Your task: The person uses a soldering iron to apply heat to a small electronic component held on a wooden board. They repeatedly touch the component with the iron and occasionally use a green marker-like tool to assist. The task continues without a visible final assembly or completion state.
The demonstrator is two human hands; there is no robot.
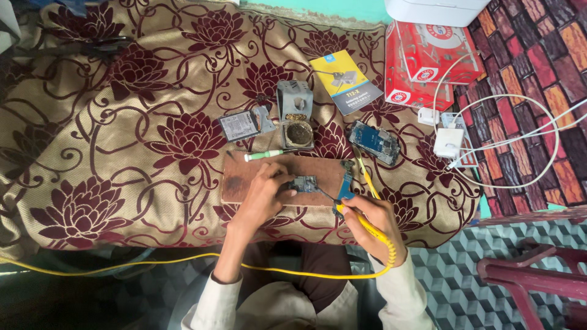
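On a wooden board [244, 180] laid over the floral cloth [122, 122], the left hand [264, 194] pinned down a small circuit board [302, 184] with its fingertips while the right hand [373, 221] clasped a yellow soldering iron [361, 221], its tip touching that board's edge.

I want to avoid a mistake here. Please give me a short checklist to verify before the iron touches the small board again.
1. Left hand steadies the small circuit board: ok.
2. Right hand grips the yellow soldering iron: ok.
3. Board rests on the wooden block, not the cloth: ok.
4. Iron tip on the right joint: cannot tell.
5. Yellow cable clear of the work: ok.
6. Stand close by: ok.
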